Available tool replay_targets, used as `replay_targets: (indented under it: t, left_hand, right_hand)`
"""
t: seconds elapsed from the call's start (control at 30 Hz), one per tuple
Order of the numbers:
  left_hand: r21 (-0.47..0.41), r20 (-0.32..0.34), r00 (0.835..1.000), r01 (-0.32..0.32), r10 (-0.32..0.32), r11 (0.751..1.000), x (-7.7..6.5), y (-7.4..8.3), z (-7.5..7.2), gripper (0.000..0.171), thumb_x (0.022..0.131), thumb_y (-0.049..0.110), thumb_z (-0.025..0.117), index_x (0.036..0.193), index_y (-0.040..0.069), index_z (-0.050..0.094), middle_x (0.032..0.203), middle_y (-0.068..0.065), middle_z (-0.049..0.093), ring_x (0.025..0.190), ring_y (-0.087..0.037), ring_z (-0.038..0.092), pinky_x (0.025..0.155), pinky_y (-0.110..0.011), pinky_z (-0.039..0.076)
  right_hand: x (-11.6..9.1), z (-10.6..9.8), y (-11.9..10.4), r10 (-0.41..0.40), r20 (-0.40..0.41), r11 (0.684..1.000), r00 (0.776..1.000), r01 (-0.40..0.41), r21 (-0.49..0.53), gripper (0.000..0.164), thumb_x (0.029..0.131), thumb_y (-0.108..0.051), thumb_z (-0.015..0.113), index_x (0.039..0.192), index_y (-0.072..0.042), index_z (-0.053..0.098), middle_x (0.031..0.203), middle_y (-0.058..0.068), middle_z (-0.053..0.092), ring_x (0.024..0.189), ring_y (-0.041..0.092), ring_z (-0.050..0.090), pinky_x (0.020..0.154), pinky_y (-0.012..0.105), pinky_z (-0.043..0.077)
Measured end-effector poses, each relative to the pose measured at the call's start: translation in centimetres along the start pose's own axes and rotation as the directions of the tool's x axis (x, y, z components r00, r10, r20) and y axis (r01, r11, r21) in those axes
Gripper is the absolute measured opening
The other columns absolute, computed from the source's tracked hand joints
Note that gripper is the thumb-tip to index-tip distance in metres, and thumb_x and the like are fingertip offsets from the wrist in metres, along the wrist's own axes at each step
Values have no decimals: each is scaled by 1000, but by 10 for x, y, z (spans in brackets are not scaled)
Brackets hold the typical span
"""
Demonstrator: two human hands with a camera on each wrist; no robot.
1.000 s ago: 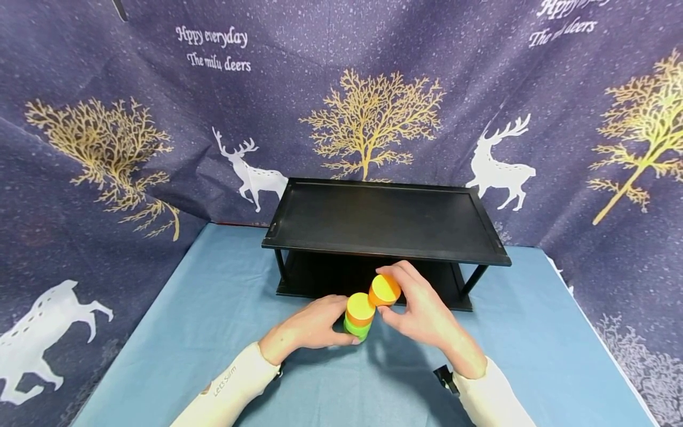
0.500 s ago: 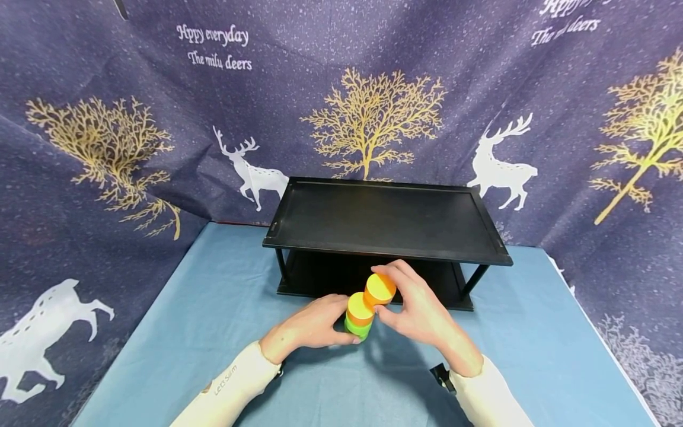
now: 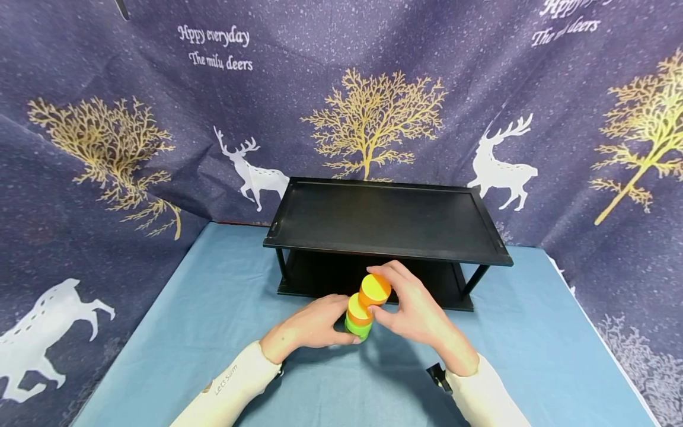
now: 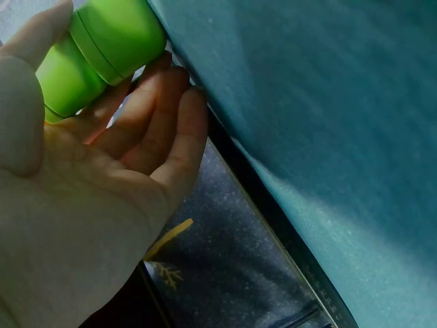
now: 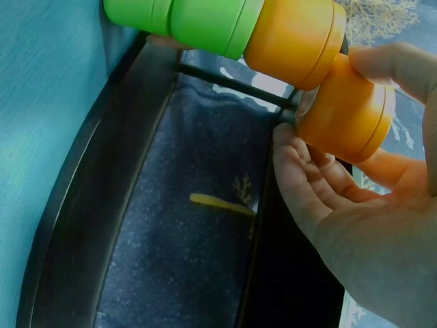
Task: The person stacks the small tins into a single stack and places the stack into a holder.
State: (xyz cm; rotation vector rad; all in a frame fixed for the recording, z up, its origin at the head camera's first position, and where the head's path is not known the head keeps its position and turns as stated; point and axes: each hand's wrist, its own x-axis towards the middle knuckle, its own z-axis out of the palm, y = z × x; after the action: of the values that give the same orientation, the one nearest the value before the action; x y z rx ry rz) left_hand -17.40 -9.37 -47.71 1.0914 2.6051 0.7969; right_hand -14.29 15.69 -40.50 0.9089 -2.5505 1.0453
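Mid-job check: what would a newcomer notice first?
First, a bright stack of green and orange cylinders below centre in the head view, gripped by the left hand; the right hand holds another orange cylinder at its top. Behind stands a black two-tier rectangular shelf. Beyond it hangs a dark blue fabric curtain printed with white deer and golden trees.

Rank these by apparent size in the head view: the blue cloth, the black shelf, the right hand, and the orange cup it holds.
Largest to smallest:
1. blue cloth
2. black shelf
3. right hand
4. orange cup
No two look alike in size there.
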Motion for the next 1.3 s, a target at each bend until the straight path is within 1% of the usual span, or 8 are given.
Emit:
replay_targets:
  t: [0.17,0.43,0.8,1.07,1.3]
  left_hand:
    - [5,1,1000,4,-4,1000,0,0,0,59,90,57,80,138,28,62,124,15,66,112,-11,61,105,-37,52]
    - [4,1,1000,5,-5,1000,0,0,0,59,90,57,80,139,28,62,125,15,66,113,-11,61,106,-38,52]
    - [-1,-1,1000,-2,2,1000,0,0,0,58,90,56,80,138,28,62,125,16,66,112,-9,60,106,-38,51]
    - [-3,-8,1000,-28,27,1000,1,0,-1,56,91,53,81,137,28,62,124,16,66,111,-9,61,106,-36,51]
    - [-2,-5,1000,-24,24,1000,0,0,0,55,91,53,81,136,29,62,123,16,66,110,-8,61,105,-35,51]
  right_hand:
    - [0,1,-1,-4,0,1000,1000,4,4,65,83,-16,89,142,-13,62,127,-6,61,108,10,59,94,33,57]
    - [0,2,-2,17,17,1000,1000,-18,21,66,84,-18,90,143,-14,62,127,-8,60,109,9,59,95,32,57]
    - [-1,4,-4,0,13,1000,1000,0,27,65,84,-18,89,143,-14,62,126,-8,60,109,9,59,94,32,57]
    - [-1,6,-4,-11,16,1000,1000,10,26,65,85,-18,89,144,-14,61,126,-8,60,108,9,59,95,33,57]
    - [-1,7,-8,-14,19,999,1000,13,30,66,84,-19,89,144,-14,61,125,-8,61,108,9,59,94,33,57]
